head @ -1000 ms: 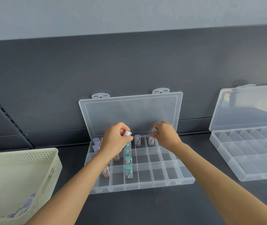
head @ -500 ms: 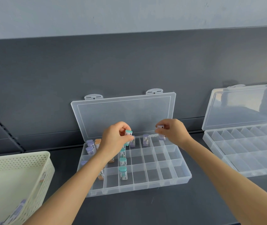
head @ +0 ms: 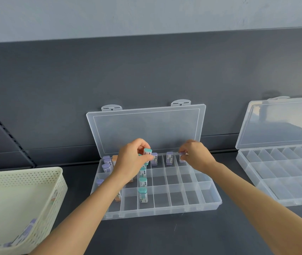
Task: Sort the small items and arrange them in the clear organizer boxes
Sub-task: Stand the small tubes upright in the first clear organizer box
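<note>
Box [head: 165,212]: clear, gridded, lying open on the dark grey surface [head: 165,236] at mid-scene. Its lid [head: 146,129] stands up against the dark grey panel [head: 146,70] at the far edge. Above the panel runs a pale grey wall [head: 146,13]. A slotted upright [head: 5,129] crosses the panel at far left.

Contents:
- Teal items [head: 143,195] stand upright in one column, near to far.
- Purple items [head: 169,158] stand in the far row. More of them [head: 107,164] fill the far-left compartments.
- Orange items [head: 118,196] sit left of the teal column, partly hidden by the left forearm.

Left hand [head: 131,162]: the thumb and curled fingers pinch a teal-capped item [head: 147,151], held tilted above the far end of the teal column.

Right hand [head: 196,155]: the fingertips pinch a purple-capped item [head: 181,157] at the far row, just right of the two purple items standing there. Whether it touches the compartment floor cannot be told.

Second box [head: 284,181]: open on the same surface, well to the right, with its lid [head: 278,122] raised against the panel.

Basket [head: 27,173]: cream, perforated, at near left. Loose items [head: 25,230] lie in its near corner.
</note>
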Available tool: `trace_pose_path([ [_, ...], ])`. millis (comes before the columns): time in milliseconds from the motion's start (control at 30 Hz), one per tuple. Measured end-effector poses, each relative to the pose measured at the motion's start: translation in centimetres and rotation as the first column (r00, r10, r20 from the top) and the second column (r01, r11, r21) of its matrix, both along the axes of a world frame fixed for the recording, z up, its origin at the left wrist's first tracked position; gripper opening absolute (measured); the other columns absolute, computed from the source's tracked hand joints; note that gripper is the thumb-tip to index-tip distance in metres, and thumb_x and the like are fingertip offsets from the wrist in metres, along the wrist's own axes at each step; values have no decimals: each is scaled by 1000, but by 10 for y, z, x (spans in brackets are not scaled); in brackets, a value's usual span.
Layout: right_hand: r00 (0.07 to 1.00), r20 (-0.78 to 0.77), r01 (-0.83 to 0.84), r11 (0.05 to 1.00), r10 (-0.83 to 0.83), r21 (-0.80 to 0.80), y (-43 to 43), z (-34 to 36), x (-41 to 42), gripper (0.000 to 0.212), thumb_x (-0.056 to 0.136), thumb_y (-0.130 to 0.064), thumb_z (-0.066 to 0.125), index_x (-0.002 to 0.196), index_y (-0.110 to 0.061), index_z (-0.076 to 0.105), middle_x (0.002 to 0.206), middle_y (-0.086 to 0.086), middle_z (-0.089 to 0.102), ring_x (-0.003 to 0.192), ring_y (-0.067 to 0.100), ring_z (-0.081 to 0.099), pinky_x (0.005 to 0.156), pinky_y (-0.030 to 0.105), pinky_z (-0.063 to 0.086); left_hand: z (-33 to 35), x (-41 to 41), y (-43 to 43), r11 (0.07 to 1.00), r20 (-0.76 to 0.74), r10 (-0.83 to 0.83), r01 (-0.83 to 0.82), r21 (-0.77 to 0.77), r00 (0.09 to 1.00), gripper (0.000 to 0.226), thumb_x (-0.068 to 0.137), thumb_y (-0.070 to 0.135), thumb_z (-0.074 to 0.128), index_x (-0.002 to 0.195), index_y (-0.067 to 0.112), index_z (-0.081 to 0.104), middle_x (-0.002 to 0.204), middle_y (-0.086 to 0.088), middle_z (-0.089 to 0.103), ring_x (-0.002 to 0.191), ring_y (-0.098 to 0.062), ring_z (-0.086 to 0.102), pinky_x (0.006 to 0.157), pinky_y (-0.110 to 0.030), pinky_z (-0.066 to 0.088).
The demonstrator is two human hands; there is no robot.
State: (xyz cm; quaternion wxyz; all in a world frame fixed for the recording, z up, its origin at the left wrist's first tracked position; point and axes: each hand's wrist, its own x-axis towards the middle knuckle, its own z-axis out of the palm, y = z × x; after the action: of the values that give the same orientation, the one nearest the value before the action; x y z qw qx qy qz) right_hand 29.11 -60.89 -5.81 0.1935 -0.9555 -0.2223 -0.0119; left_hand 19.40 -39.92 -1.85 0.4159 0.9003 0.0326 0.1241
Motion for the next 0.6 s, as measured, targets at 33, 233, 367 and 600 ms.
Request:
trace_pose_path([
  [33, 1000, 1, -4, 1000, 4, 1, 0, -1, 0, 14, 84, -5, 62, 95, -9, 71, 98, 8, 64, 82, 26, 60, 78, 39, 54, 0, 0, 0, 1000, -1, -1, 1, 12, 1000, 15, 80, 16, 75, 85, 19, 61, 80, 9, 64, 71, -8, 58, 59, -14, 44],
  [233, 1000, -11, 28, 998, -28, 55, -2, 0, 1, 11, 88, -9, 63, 97, -10, 69, 96, 5, 66, 83, 23, 62, 81, 36, 56, -3, 0, -3, 998, 2, -25, 25, 63, 1000, 17, 78, 19, 76, 80, 22, 59, 78, 10, 64, 71, -10, 59, 58, -15, 41],
  [367, 1000, -6, 25, 998, -25, 54, -1, -1, 0, 12, 88, -8, 62, 97, -11, 69, 97, 6, 66, 82, 23, 62, 80, 35, 56, -2, 2, -4, 998, -5, -29, 29, 54, 1000, 16, 79, 20, 76, 82, 23, 61, 79, 11, 64, 73, -10, 59, 61, -20, 46],
  [600, 1000, 24, 15, 998, -17, 64, -3, 5, -6, 20, 88, -12, 64, 107, -10, 67, 106, 6, 64, 92, 25, 61, 80, 31, 53, -2, 3, -9, 999, -3, -38, 38, 26, 999, 18, 78, 19, 77, 85, 23, 62, 80, 13, 64, 73, -5, 59, 61, -19, 47],
])
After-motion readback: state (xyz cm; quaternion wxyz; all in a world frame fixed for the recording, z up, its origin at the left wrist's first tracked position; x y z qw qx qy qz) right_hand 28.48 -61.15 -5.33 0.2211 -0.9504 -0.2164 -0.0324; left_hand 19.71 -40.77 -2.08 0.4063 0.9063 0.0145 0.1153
